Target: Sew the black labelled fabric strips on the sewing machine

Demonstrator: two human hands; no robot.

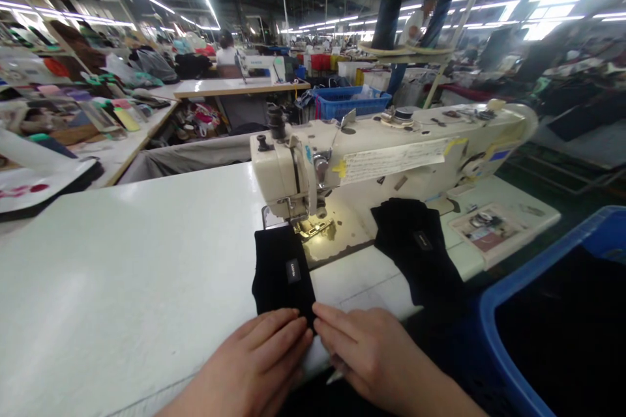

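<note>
A black fabric piece point(278, 267) with a small dark label point(293, 270) lies flat on the white sewing table, its far end at the presser foot point(299, 228) of the sewing machine point(391, 156). My left hand point(259, 355) grips the near end of this piece, fingers together over it, thumb hidden. At its right edge my right hand point(366, 348) has closed fingertips on the fabric. A thin pointed metal tool point(336, 375) sticks out from under the right palm; its kind is hidden.
More labelled black fabric pieces point(415, 247) lie right of the needle. A blue basket point(493, 332) with dark cloth stands at the lower right. Black thread cones point(386, 23) sit on a stand behind the machine. Another blue basket point(352, 104) and a co-worker point(413, 26) are farther back.
</note>
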